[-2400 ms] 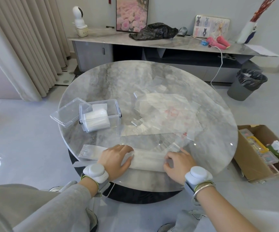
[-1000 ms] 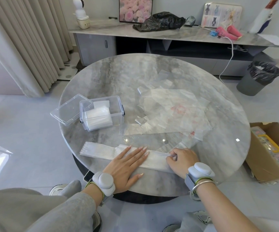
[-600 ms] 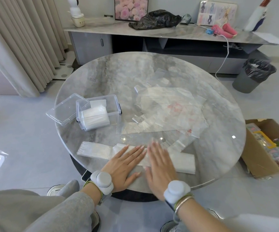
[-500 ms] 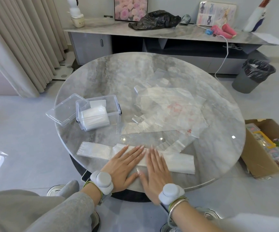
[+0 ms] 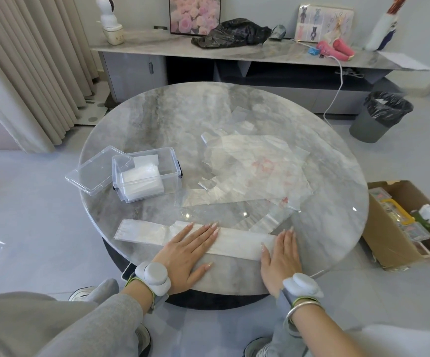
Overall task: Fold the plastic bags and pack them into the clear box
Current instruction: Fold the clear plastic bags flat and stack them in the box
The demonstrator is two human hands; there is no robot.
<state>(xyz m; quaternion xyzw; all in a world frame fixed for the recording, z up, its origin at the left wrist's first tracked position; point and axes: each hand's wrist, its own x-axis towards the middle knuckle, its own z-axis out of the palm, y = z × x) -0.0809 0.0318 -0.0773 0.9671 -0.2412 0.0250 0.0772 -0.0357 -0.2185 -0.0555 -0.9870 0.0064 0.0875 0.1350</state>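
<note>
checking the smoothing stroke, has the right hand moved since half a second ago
Yes. The right hand slid rightward along the folded bag, from beside the left hand to its right end.

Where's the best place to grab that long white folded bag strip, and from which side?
Probably its free left end, pinched from the left. The long white folded plastic bag strip lies flat on the round grey marble table; the left hand presses its middle and the right hand its right end, so only that thin end is uncovered.
</note>
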